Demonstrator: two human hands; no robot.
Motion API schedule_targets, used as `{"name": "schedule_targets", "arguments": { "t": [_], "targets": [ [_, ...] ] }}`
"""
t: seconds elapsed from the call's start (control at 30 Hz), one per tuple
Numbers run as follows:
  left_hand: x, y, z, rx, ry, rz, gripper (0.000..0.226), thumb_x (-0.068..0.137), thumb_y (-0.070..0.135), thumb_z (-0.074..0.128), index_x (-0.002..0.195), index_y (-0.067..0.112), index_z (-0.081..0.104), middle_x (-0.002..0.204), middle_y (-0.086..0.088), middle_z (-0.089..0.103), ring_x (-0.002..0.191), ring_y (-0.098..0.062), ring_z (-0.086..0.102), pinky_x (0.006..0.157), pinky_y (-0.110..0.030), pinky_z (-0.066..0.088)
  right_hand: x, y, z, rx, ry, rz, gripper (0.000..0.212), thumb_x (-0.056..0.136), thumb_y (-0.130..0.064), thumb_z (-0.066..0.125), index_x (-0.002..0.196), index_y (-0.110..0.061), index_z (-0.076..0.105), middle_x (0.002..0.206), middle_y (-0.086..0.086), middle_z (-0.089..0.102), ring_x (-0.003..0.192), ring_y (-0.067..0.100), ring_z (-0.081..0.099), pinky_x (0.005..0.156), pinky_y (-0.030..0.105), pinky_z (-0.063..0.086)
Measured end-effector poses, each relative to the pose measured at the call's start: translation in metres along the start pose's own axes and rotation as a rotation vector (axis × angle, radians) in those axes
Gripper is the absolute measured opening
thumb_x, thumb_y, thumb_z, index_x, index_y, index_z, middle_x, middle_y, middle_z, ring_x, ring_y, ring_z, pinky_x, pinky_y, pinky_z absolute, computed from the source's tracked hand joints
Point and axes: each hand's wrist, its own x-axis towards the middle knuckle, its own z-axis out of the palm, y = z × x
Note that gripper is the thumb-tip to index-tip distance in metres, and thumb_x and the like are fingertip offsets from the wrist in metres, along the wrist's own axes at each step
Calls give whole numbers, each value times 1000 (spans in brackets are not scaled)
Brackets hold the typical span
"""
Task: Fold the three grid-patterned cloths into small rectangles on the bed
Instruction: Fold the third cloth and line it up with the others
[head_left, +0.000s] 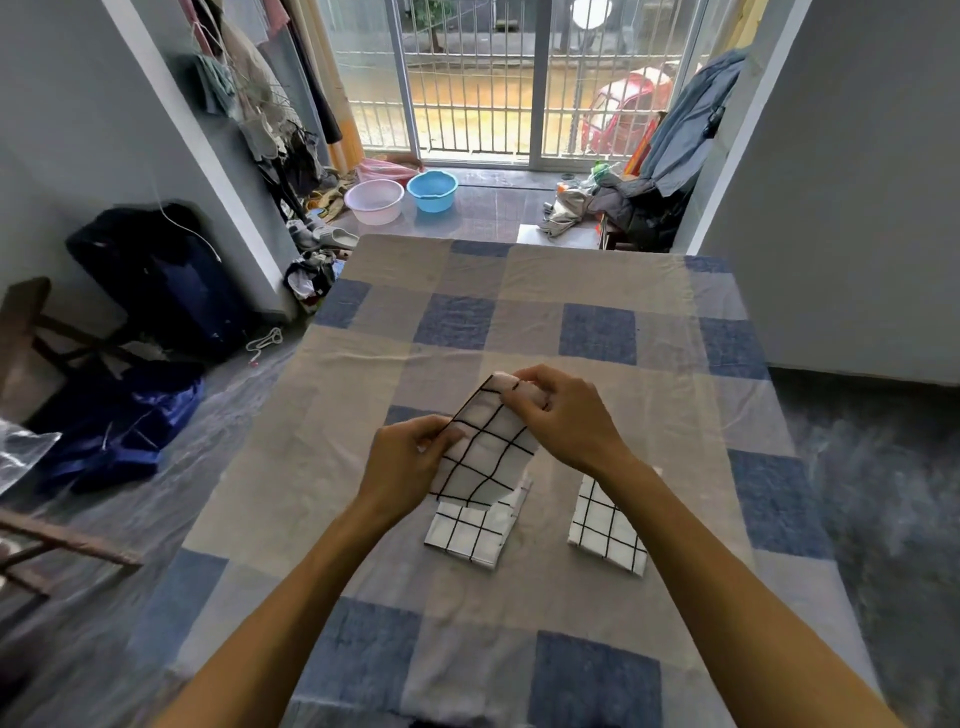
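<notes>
Closest to me on the bed, two grid cloths lie flat and folded small, the left folded cloth and the right folded cloth, a little apart from each other. Just past them I hold the third cloth up off the bed, with my left hand pinching its near left edge and my right hand pinching its far top corner. Far away on the floor by the barred door sit a pink basin and a blue basin, side by side.
</notes>
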Motion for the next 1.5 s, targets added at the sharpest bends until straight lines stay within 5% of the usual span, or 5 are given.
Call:
{"name": "schedule_targets", "arguments": {
  "t": [0.23,0.67,0.93,1.1,1.5],
  "targets": [
    [-36,-16,-8,-57,32,-163,10,88,31,63,91,24,69,76,10,68,71,-2,63,65,-15,49,-9,18,19,-3,-96,88,18,86,-34,63,82,-19,72,70,1,66,66,17,58,64,34,46],
    [-12,-93,-56,-109,40,-283,9,86,29,66,86,20,69,74,6,68,67,-5,62,61,-13,48,26,-5,94,74,-46,196,16,87,-36,64,86,-23,72,73,-13,65,64,1,57,59,20,41],
    [44,-195,-99,-148,-84,-362,11,85,30,67,83,19,69,71,6,67,65,-7,62,59,-14,47,93,-20,188,-31,8,331,17,86,-34,65,85,-20,73,77,-8,67,70,8,60,66,25,46],
    [79,-245,-115,-137,-186,-390,11,85,29,66,83,19,70,74,3,69,70,-12,66,66,-29,54,130,-22,231,-86,-2,414,20,87,-35,64,91,-18,73,83,-6,67,76,11,60,69,25,43],
    [149,-310,-73,-136,-253,-558,10,87,28,63,85,18,64,74,0,67,63,-13,60,65,-30,51,225,40,284,-322,-84,538,26,88,-42,60,102,-22,70,110,-1,69,101,18,61,81,27,44]
  ]
}}
